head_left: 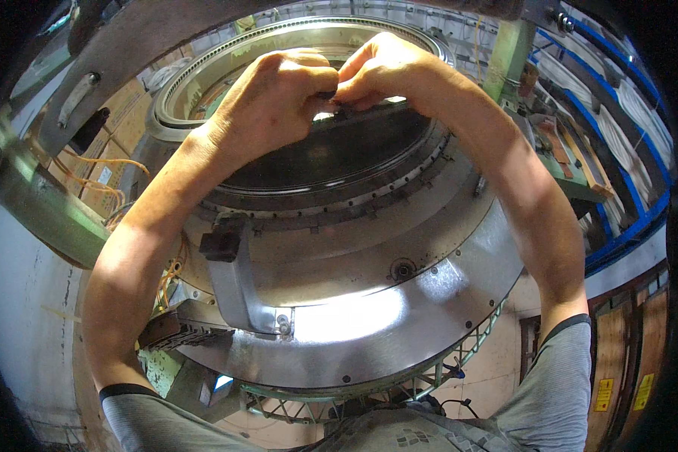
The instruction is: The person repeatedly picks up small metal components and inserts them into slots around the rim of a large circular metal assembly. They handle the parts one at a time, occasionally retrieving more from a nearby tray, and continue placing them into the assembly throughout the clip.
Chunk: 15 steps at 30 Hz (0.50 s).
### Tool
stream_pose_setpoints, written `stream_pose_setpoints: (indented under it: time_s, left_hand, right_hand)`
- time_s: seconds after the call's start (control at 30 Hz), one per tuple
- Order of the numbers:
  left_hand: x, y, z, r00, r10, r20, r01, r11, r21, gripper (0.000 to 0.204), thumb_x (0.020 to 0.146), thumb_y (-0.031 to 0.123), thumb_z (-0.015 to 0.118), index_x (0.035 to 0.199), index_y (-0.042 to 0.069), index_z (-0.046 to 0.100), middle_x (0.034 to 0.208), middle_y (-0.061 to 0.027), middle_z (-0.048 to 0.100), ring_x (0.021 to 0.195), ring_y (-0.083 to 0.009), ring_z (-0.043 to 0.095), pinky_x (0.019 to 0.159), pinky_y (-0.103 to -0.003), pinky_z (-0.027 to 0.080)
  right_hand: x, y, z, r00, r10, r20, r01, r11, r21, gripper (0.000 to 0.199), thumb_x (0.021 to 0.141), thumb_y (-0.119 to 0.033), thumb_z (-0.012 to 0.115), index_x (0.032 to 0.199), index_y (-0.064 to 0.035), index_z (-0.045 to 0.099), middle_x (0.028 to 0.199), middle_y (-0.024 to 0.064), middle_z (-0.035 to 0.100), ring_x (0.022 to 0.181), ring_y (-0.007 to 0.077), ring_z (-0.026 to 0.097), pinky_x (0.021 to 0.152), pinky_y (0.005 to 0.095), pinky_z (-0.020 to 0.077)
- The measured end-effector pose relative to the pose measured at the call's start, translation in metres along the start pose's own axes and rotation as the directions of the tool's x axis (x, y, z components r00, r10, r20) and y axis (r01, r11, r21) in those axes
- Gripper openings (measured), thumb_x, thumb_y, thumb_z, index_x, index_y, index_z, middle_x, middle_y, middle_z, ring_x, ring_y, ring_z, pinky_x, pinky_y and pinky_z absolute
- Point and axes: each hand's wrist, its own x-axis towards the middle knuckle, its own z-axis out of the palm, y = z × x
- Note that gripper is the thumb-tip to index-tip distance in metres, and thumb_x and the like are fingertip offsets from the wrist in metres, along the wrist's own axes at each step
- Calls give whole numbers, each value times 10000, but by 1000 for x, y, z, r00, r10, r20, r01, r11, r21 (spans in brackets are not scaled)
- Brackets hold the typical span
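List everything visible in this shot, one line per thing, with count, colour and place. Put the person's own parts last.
Round metal machine: one, silver-grey, centre, below the hands.
Toothed ring: one, pale metal, top, behind the hands.
Small dark part: one, black, pinched between both hands; details too small to tell.
Black block: one, left of centre, on a metal bracket.
Orange wires: several, left side.
Green frame: one, far left.
Blue rails: several, right edge.
Left hand: one, top centre, grip closed on the small dark part.
Right hand: one, beside it, fingertips on the same part.
Grey sleeves: two, bottom corners.
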Motion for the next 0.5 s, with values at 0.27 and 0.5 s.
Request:
stream_pose_setpoints:
  time_s: [0.27, 0.5]
  left_hand:
    - [3, 2, 0, 1000, -14, 8, 14, 1000, 1, 147, 804, 16, 750, 945, 8, 709, 878, -159, 665, 881, -357, 688, 791, -425, 552]
    - [5, 3, -1, 1000, 4, 22, -4, 1000, -5, 147, 798, 8, 752, 938, 10, 705, 880, -156, 665, 884, -357, 686, 796, -425, 552]
  right_hand:
    - [1, 0, 4, 997, 20, -73, -16, 998, 54, 192, 758, -64, 872, 931, 6, 827, 809, 90, 763, 726, 154, 724, 675, 298, 626]
    - [3, -1, 3, 998, 10, -57, -9, 999, 33, 148, 760, -27, 838, 899, 20, 820, 802, 106, 764, 715, 174, 725, 670, 308, 629]
